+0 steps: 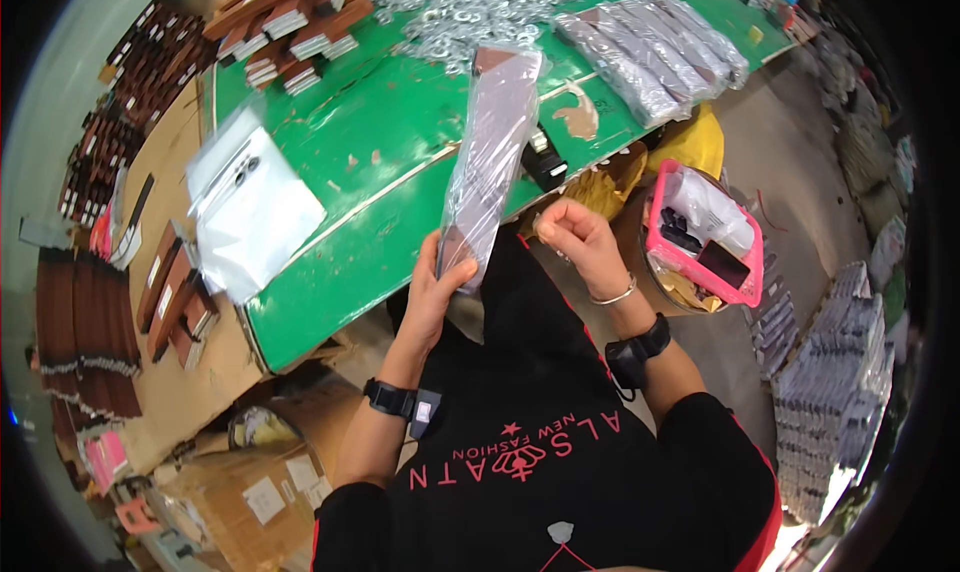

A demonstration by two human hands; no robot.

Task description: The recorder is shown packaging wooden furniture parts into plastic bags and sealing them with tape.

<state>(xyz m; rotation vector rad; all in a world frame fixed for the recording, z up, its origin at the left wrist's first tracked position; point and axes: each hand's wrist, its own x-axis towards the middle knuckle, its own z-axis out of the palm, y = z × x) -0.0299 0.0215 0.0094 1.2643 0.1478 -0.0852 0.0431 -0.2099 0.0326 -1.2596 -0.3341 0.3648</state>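
1. My left hand [440,282] grips the film-wrapped strip [492,142] by its lower end; its upper end reaches over the green table [350,207].
2. Off the table's near edge, my right hand [582,240] pinches a small bit [539,222] I can't identify; a loose pinch could drop it.
3. Held at one end only, the strip might tip and knock the metal pieces [480,12] on the table's far side.

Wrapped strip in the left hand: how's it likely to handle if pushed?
Probably stiff: the wrapped strip looks straight though the left hand grips only its lower end. Likely slippery: glossy plastic film. Unlikely to roll: broad, flat face.
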